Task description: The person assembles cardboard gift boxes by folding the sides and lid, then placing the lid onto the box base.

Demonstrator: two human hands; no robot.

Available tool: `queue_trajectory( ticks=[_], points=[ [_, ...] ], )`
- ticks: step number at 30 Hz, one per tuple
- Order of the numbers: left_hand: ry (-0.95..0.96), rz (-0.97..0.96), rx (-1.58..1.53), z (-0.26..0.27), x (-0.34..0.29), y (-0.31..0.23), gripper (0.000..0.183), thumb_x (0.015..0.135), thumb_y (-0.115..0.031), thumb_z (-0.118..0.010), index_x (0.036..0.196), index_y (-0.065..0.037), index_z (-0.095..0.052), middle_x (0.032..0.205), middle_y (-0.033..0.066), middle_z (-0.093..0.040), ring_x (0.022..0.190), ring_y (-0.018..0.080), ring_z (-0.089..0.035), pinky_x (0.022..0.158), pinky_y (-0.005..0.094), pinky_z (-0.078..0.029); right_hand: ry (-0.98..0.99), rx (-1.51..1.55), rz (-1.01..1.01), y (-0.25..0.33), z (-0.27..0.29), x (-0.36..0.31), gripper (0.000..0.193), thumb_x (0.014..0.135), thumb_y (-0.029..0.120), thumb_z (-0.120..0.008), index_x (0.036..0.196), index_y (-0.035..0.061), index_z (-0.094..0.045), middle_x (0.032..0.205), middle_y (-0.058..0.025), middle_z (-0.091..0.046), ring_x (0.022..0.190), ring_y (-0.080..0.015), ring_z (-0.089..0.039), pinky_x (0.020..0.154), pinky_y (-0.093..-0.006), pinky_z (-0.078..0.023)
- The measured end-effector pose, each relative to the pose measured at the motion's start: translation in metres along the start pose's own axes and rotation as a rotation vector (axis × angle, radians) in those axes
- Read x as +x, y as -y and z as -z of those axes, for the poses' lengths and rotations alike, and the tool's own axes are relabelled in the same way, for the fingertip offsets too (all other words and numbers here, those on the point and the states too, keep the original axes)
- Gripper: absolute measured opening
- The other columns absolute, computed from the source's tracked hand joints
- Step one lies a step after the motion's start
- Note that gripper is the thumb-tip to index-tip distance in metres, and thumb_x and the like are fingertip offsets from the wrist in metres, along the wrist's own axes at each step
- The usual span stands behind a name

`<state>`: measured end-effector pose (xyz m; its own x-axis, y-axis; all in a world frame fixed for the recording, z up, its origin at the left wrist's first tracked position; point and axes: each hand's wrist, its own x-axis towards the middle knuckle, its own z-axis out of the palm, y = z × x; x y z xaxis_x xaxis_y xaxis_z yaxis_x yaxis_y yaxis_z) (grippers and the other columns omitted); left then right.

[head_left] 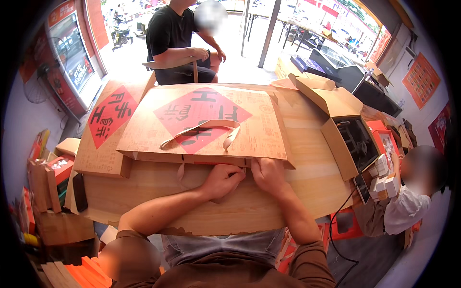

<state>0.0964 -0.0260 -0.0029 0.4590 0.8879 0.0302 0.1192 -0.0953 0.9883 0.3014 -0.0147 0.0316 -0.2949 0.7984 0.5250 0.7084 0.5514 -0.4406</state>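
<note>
A large brown paper gift bag (259,120) with a red diamond panel lies flat on the wooden table, its open end toward me. One ribbon handle (204,126) is looped over its upper face, and another pinkish ribbon hangs down at the opening. A strip of red shows inside the mouth. My right hand (267,173) is closed on the bag's near edge, right of the middle. Beside it my left hand (224,181) is curled with fingertips pinched together just under the opening; whatever it holds is hidden.
Left of the bag lies a similar brown box (103,161), and a black phone (80,192) rests by the table's left edge. An open carton (338,144) stands at right, near a person (408,211) with small white boxes (384,180). Another person (168,38) sits across the table.
</note>
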Motion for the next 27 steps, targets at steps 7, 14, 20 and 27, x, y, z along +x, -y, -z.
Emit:
queue_trajectory(
  ticks=[7,14,20,27],
  points=[
    [-0.009,-0.050,0.133,-0.002,-0.003,-0.003,0.021,0.100,-0.015,-0.062,0.095,0.003,-0.074,0.075,0.0108,-0.070,0.068,0.0170,-0.064,0.063,0.0363,-0.050,0.227,0.023,0.054,0.014,0.014,0.006,0.031,0.082,0.009,-0.066,0.111,0.0020,-0.073,0.099,-0.0255,-0.073,0.092,-0.0440,-0.070,0.084,-0.0513,-0.056],
    [0.143,-0.426,0.714,0.003,-0.022,-0.033,0.024,0.100,-0.021,-0.062,0.084,-0.005,-0.070,0.075,0.0139,-0.066,0.070,0.0287,-0.068,0.068,0.0440,-0.055,0.239,-0.250,0.016,-0.028,0.006,0.004,0.031,0.083,0.009,-0.067,0.113,0.0037,-0.073,0.100,-0.0236,-0.074,0.092,-0.0426,-0.072,0.082,-0.0512,-0.058],
    [-0.148,-0.750,1.212,0.043,-0.032,-0.094,0.027,0.083,-0.031,-0.079,0.081,-0.008,-0.064,0.070,0.0052,-0.060,0.070,0.0225,-0.069,0.054,0.0363,-0.054,0.063,-0.237,0.130,-0.033,0.005,0.007,0.035,0.083,0.010,-0.067,0.117,0.0046,-0.070,0.103,-0.0232,-0.073,0.098,-0.0436,-0.069,0.086,-0.0532,-0.056],
    [-0.264,-0.270,1.655,0.125,-0.038,-0.082,0.057,0.084,-0.020,-0.078,0.135,-0.007,-0.055,0.125,0.0164,-0.062,0.102,0.0305,-0.069,0.084,0.0395,-0.057,0.150,-0.242,0.021,-0.036,0.008,0.009,0.037,0.079,0.015,-0.070,0.115,0.0049,-0.067,0.097,-0.0197,-0.072,0.095,-0.0409,-0.069,0.085,-0.0523,-0.056]
  ],
)
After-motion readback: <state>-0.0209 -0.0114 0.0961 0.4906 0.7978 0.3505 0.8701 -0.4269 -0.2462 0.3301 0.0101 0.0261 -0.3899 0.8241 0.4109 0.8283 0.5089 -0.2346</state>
